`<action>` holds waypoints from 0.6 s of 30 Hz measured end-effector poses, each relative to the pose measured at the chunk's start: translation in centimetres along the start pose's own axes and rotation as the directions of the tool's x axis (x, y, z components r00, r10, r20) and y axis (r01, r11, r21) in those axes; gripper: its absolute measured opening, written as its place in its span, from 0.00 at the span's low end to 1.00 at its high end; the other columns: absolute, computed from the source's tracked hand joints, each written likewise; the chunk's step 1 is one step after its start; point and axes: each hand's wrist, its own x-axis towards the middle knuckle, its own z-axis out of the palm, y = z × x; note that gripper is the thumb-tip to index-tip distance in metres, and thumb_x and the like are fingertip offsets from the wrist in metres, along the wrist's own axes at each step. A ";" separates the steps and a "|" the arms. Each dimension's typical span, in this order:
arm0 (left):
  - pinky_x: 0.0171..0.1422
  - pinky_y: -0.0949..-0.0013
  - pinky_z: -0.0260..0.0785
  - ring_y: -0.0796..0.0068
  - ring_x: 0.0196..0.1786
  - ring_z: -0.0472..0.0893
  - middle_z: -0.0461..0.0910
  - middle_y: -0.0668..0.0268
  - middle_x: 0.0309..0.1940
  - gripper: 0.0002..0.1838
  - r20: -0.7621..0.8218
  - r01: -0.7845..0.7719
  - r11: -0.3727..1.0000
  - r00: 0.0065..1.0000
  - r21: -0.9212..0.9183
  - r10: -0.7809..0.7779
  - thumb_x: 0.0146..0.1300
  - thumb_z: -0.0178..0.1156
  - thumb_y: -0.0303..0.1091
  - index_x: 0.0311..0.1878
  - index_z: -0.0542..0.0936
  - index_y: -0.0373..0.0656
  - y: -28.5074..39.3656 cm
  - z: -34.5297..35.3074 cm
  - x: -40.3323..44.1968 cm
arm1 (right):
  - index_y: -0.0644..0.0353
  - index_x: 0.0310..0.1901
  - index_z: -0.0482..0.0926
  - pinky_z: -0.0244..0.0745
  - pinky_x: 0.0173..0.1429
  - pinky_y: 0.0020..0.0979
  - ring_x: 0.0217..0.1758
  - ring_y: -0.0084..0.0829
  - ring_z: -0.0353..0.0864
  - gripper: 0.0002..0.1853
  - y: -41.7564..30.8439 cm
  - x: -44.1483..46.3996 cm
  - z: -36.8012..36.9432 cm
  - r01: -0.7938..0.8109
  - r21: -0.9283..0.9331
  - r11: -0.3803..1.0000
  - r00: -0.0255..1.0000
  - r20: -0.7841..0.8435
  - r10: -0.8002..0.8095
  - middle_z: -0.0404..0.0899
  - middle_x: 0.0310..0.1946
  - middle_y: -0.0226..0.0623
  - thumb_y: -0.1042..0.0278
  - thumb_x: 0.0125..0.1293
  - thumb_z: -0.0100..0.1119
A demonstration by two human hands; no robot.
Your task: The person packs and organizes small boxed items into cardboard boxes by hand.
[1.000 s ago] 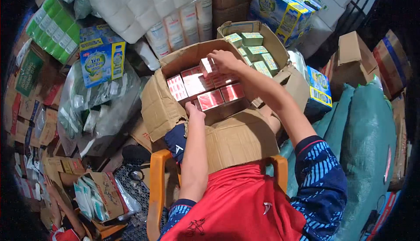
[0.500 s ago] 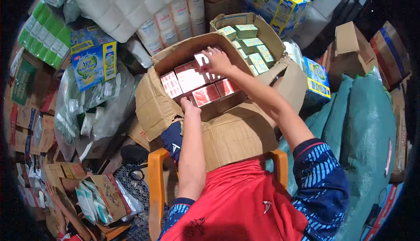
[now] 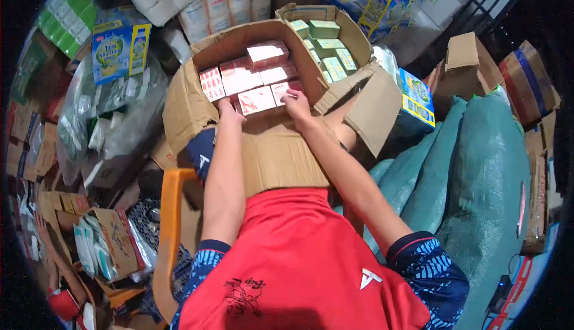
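An open cardboard carton (image 3: pixel 179 105) stands in front of me with several small red-and-white boxes (image 3: pixel 240 76) packed inside. My left hand (image 3: pixel 230 113) presses against the left end of the front pair of these boxes, its thumb beside the near corner. My right hand (image 3: pixel 297 107) is closed on the right end of the same pair, fingers curled over the edge. Between my hands the front-left box (image 3: pixel 257 101) and the front-right box (image 3: pixel 283 93) sit side by side. One more box (image 3: pixel 267 53) lies on top of the others at the back.
A second carton (image 3: pixel 360 34) with green boxes adjoins on the right. Green sacks (image 3: pixel 484 162) lie at my right, an orange chair arm (image 3: pixel 170 222) at my left. Paper rolls (image 3: pixel 215 10) are stacked behind. Another person's arm (image 3: pixel 63 264) shows at lower left.
My right hand has left the box at the back, which now rests on the stack, and come to the right end of the front pair. The view has shifted.
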 end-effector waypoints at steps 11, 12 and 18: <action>0.43 0.57 0.62 0.70 0.43 0.72 0.72 0.69 0.41 0.12 -0.040 -0.075 0.983 0.996 0.169 0.082 0.63 0.50 0.43 0.45 0.74 0.49 -0.1 -0.3 -1.3 | 0.53 0.45 0.75 0.42 0.75 0.61 0.61 0.46 0.68 0.11 -2.1 1.7 -3.5 -0.530 0.691 0.492 0.826 0.288 0.485 0.74 0.54 0.39 0.64 0.62 0.55; 0.39 0.61 0.65 0.71 0.39 0.74 0.74 0.70 0.37 0.10 -0.029 -0.084 0.979 0.995 0.183 0.091 0.62 0.52 0.42 0.42 0.75 0.49 0.0 -0.5 0.1 | 0.53 0.48 0.75 0.35 0.76 0.66 0.66 0.51 0.65 0.13 -2.7 1.1 -3.9 -0.544 0.688 0.480 0.820 0.316 0.477 0.73 0.58 0.40 0.63 0.62 0.55; 0.24 0.68 0.71 0.74 0.23 0.78 0.79 0.68 0.24 0.10 -0.004 -0.223 0.934 0.972 0.280 0.234 0.60 0.60 0.40 0.34 0.78 0.42 -0.4 0.5 -1.2 | 0.52 0.60 0.71 0.43 0.64 0.83 0.73 0.57 0.57 0.21 -1.8 2.7 -3.7 -0.576 0.703 0.416 0.811 0.427 0.401 0.66 0.68 0.41 0.55 0.70 0.53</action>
